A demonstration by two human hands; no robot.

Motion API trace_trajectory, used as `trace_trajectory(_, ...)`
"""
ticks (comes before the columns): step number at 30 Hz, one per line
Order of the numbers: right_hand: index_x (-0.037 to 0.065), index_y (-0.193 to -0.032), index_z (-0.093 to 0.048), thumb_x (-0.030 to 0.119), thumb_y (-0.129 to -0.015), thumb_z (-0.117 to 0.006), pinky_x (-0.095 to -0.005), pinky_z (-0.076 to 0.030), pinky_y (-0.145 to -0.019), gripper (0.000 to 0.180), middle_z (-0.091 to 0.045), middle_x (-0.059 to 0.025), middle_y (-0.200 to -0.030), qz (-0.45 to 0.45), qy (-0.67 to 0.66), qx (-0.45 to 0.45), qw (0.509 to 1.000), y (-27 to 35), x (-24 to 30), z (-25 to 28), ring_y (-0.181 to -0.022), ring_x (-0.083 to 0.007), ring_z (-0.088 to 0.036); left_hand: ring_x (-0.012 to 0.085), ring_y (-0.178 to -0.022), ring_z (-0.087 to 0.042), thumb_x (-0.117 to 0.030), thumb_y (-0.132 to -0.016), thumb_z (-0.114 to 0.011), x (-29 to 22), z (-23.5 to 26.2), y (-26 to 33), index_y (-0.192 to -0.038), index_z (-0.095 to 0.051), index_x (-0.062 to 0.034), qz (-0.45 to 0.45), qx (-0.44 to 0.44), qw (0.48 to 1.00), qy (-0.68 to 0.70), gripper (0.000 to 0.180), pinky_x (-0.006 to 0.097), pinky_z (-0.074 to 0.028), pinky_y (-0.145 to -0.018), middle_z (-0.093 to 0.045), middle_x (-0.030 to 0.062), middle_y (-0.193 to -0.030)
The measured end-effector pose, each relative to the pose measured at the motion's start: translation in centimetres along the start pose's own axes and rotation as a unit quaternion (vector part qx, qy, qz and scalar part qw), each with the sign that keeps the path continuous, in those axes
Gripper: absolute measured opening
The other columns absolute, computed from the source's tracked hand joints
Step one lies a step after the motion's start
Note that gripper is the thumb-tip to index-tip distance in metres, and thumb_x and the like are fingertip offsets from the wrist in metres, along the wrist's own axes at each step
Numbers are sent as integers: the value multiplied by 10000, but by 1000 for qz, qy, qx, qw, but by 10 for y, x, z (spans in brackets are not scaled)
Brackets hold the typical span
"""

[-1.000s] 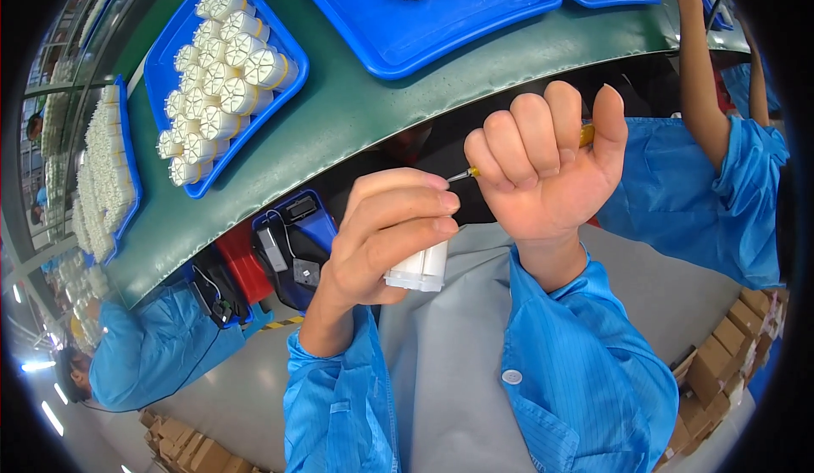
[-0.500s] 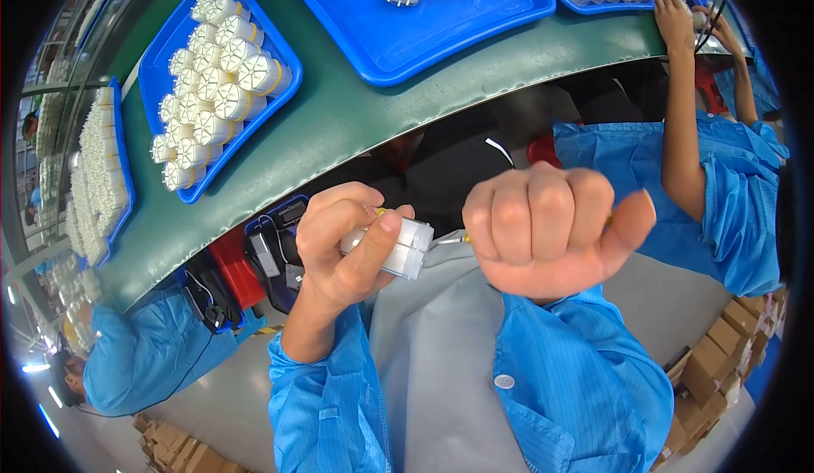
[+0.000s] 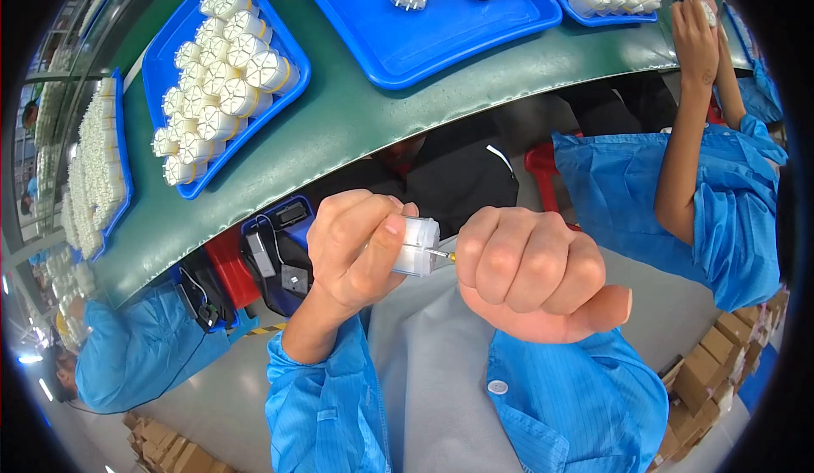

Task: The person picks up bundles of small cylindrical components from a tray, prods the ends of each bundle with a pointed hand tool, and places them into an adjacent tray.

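My left hand (image 3: 349, 248) is closed around a short white cylindrical part (image 3: 417, 246), held sideways with its segmented end facing right. Fingers and thumb hide most of its body. From the closed fist of my right hand (image 3: 532, 269) sticks out a thin metal-tipped tool (image 3: 442, 254) with a yellowish collar. Its tip is at the part's right end; whether it goes inside I cannot tell. The fist covers the tool's rest, and the thumb points off to the right. Both hands are above my lap, in front of the table edge.
Beyond my hands runs a green table (image 3: 339, 121). On it, a blue tray (image 3: 297, 91) holds many similar white parts; a larger blue tray (image 3: 424, 70) carries two. A person in a blue sleeve (image 3: 738, 219) works at the right. Cardboard boxes (image 3: 708, 363) are stacked lower right.
My right fist has moved left and down, bringing the tool's tip to the white part's end. My left hand has shifted slightly right. The co-worker's hands at the right have moved too.
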State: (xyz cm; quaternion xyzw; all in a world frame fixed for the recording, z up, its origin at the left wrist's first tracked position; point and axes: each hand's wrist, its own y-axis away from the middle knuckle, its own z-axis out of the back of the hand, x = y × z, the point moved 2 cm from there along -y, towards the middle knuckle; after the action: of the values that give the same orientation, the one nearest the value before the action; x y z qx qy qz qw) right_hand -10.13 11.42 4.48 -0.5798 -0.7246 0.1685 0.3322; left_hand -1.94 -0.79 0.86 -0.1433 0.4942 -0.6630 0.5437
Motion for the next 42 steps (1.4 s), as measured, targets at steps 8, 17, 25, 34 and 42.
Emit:
trace_trajectory(8, 119, -608, -337, 539, -1023, -343, -250, -288, -368, 590, -381, -4, -509, 43, 72, 18, 996, 4, -2, -3, -388, -123, -355, 227, -744, -599, 95, -588, -811, 0, -1, 1, -1153, -562, -58, 5, -12, 1000, -4, 636, 301, -488, -587, -596, 92, -954)
trace_trajectory(17, 109, -596, -334, 533, -1024, -353, -250, -295, -358, 602, -351, -3, -472, 76, 103, 37, 991, 3, -2, -8, -367, -119, -339, 233, -754, -597, 96, -567, -810, -3, -3, 2, -1162, -566, -59, 16, -28, 999, 8, 661, 303, -478, -595, -593, 93, -950)
trace_trajectory(25, 105, -595, -325, 519, -1027, -355, -244, -294, -356, 600, -355, -10, -476, 81, 143, 36, 986, 8, -2, -10, -356, -116, -334, 235, -771, -589, 117, -550, -775, -4, -4, 7, -1185, -564, -69, 15, -23, 1000, 0, 694, 303, -478, -600, -585, 92, -957)
trace_trajectory(34, 95, -592, -295, 470, -1035, -356, -270, -235, -357, 584, -347, -12, -474, 55, 149, 30, 987, 10, -8, -6, -351, -132, -300, 244, -779, -568, 137, -501, -694, 0, -8, 15, -1167, -556, -57, 10, -27, 1000, 4, 707, 319, -471, -615, -571, 117, -976)
trace_trajectory(42, 113, -638, -346, 459, -1023, -336, -333, -263, -485, 518, -366, -10, -551, -61, 5, -68, 996, 11, -14, 16, -463, -155, -288, 253, -752, -560, 127, -546, -721, 8, -12, 17, -1166, -513, -59, 58, -10, 998, 37, 680, 339, -453, -616, -572, 133, -968)
